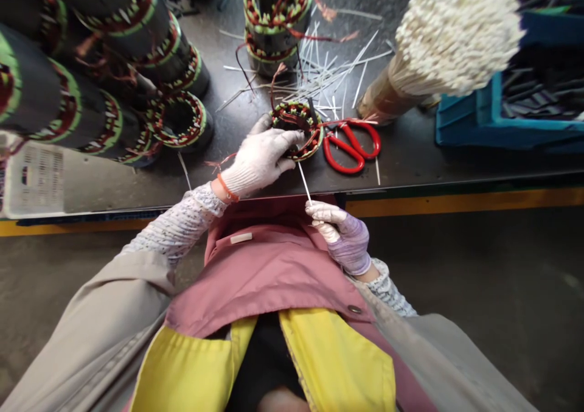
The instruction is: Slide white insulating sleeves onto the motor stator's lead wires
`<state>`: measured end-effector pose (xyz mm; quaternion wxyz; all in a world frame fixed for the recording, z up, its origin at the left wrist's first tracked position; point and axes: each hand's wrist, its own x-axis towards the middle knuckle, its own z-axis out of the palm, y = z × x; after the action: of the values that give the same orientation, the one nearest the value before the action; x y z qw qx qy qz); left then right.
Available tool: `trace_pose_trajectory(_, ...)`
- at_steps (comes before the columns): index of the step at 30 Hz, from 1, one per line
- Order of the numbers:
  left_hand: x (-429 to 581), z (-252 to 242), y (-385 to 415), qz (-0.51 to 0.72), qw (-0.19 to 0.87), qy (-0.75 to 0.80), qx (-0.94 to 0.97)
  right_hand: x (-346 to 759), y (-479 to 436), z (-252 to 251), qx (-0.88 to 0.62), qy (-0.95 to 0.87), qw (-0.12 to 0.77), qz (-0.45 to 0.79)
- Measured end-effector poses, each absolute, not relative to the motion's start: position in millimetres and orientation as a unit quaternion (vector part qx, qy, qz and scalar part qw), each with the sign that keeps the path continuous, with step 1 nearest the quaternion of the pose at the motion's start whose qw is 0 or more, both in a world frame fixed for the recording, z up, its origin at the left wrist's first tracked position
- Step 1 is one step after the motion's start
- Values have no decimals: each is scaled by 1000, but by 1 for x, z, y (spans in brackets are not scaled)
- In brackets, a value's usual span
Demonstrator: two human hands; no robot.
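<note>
L hand in white knit glove (260,159) gripped small copper-wound stator (292,115) just ahead, fingers curled over its rim, while R hand in purple-backed glove (342,235) pinched thin white insulation strip (304,182) nearer body, red scissors (351,147) beside stator.

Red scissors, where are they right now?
In the head view, the red-handled scissors lie on the dark workbench, just right of the wound stator coil under the left hand, below the scattered white strips.
</note>
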<state>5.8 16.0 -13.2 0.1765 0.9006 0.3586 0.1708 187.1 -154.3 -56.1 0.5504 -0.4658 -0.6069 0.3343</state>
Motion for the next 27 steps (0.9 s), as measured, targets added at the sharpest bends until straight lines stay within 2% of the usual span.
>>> trace_pose_trajectory(7, 7, -21, 7, 240, 218, 385, 864, 173, -98, -65, -453, -622, 590, 245)
trace_pose_trajectory(10, 7, -24, 1, 267, 206, 429, 838, 176, -97, -57, -449, -650, 567, 233)
trace_pose_trajectory(12, 6, -23, -1, 255, 167, 441, 844, 179, -108, -52, -452, -640, 558, 274)
trace_pose_trajectory(14, 3, -19, 0, 226, 139, 429, 863, 178, -117, -51, -446, -586, 568, 369)
trace_pose_trajectory(18, -3, -12, 4, 186, 134, 399, 888, 169, -119, -51, -438, -432, 587, 526)
trace_pose_trajectory(23, -4, -12, 7, 193, 145, 382, 892, 163, -109, -44, -434, -290, 491, 697)
trace_pose_trajectory(25, -4, -12, 7, 198, 153, 381, 890, 162, -105, -43, -440, -285, 483, 701)
trace_pose_trajectory(27, -4, -11, 7, 194, 161, 380, 890, 163, -100, -45, -495, -317, 506, 632)
